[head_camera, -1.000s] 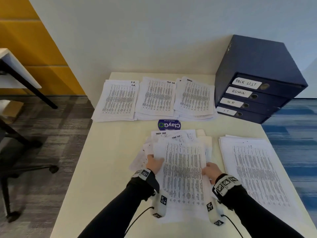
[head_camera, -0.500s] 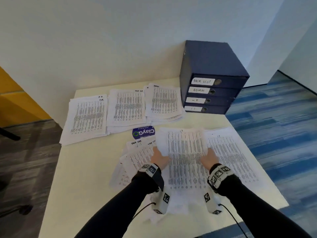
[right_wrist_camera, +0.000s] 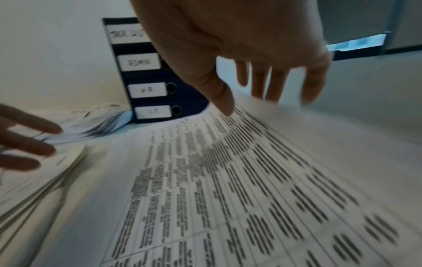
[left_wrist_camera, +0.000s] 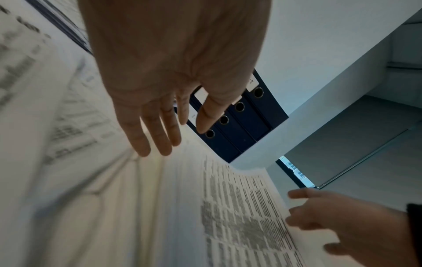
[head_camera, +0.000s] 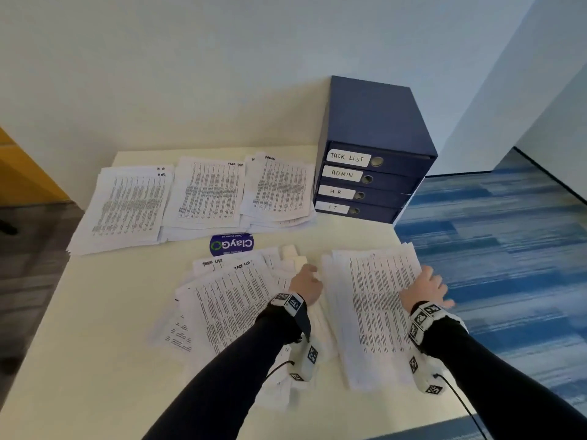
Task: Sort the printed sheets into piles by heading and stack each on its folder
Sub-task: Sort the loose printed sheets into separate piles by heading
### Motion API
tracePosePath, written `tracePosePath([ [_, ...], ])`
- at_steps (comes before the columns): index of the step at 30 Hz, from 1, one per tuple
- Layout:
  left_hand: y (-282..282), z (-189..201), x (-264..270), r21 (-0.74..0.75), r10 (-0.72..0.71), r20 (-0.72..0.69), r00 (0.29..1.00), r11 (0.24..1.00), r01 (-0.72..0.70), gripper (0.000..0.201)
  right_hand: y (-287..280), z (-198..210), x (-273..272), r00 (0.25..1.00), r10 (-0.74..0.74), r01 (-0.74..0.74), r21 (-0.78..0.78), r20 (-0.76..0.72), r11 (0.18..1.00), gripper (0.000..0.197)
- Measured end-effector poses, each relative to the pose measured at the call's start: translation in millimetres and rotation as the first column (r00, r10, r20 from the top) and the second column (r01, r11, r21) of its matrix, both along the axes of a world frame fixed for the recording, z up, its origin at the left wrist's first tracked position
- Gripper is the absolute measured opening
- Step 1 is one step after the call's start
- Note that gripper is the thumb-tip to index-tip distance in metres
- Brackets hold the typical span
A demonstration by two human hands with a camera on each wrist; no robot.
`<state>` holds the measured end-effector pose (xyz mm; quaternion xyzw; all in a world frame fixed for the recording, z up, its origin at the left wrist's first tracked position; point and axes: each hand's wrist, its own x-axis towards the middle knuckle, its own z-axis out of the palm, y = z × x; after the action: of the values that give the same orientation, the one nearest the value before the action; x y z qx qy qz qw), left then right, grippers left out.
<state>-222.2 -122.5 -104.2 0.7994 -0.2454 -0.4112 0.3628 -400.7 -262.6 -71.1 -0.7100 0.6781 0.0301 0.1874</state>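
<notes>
Four sorted piles laid out — loose heap at lower centre unsorted, folders bare; left hand and right hand splayed, holding nothing.

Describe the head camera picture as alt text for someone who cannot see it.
A person's right hand lies open on a pile of printed sheets near the table's right edge, the left hand between it and a messier heap. Three sorted piles and four labelled folders lie beyond.

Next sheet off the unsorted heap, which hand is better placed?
Left, probably. The left hand hangs open at the right edge of the unsorted heap, whose top sheet reads TASK LIST. The right hand is spread open at the far edge of the pile on the right, farther from the heap.
</notes>
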Motion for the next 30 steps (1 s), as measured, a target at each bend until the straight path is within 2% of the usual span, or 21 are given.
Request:
tracePosePath([
  [2,24,-2,28,0.056,0.015,0.133,0.991,0.998,-0.023,0.032,13,-3,24,0.988,0.143,-0.143,-0.007,-0.058,0.990,0.059],
  [5,65,-7,73,0.271,-0.054,0.392,0.918,0.961,-0.059,0.032,54,-14,68,0.922,0.386,-0.384,0.088,-0.015,0.919,0.034],
  [6,80,-10,87,0.350,-0.088,0.473,0.877,0.932,-0.095,0.037,71,-20,82,0.901,0.429,-0.434,0.138,0.066,0.890,0.028],
  [8,109,-12,110,0.456,-0.151,0.578,0.802,0.875,-0.164,0.055,106,-32,107,0.856,0.422,-0.501,0.273,0.300,0.821,0.019],
  [9,121,-14,120,0.492,-0.189,0.591,0.785,0.855,-0.164,0.066,121,-37,117,0.836,0.395,-0.521,0.326,0.380,0.789,0.018],
  [10,133,-16,129,0.524,-0.233,0.593,0.771,0.839,-0.149,0.075,133,-44,127,0.825,0.389,-0.536,0.350,0.411,0.768,0.026],
  [12,152,-23,142,0.574,-0.319,0.564,0.761,0.814,-0.085,0.085,151,-55,142,0.835,0.424,-0.538,0.364,0.349,0.760,0.052],
  [14,163,-29,147,0.598,-0.387,0.552,0.739,0.801,-0.027,0.086,160,-61,150,0.859,0.445,-0.511,0.342,0.254,0.789,0.063],
  [18,170,-34,141,0.530,-0.369,0.615,0.697,0.848,-0.019,0.076,167,-71,148,0.885,0.430,-0.466,0.296,0.181,0.834,0.057],
  [23,177,-41,134,0.461,-0.387,0.678,0.625,0.886,0.049,0.076,168,-76,143,0.886,0.449,-0.462,0.276,0.111,0.843,0.068],
  [25,180,-43,134,0.448,-0.377,0.668,0.642,0.892,0.057,0.078,171,-73,144,0.888,0.450,-0.459,0.261,0.099,0.849,0.059],
  [27,182,-42,135,0.442,-0.377,0.665,0.644,0.894,0.067,0.078,175,-70,145,0.878,0.458,-0.478,0.203,0.140,0.855,0.036],
  [29,182,-43,136,0.430,-0.374,0.667,0.644,0.899,0.076,0.076,176,-66,143,0.837,0.519,-0.540,0.107,0.173,0.835,0.018],
  [30,183,-43,136,0.425,-0.371,0.668,0.645,0.902,0.079,0.075,176,-64,142,0.811,0.558,-0.575,0.067,0.176,0.815,0.016],
])
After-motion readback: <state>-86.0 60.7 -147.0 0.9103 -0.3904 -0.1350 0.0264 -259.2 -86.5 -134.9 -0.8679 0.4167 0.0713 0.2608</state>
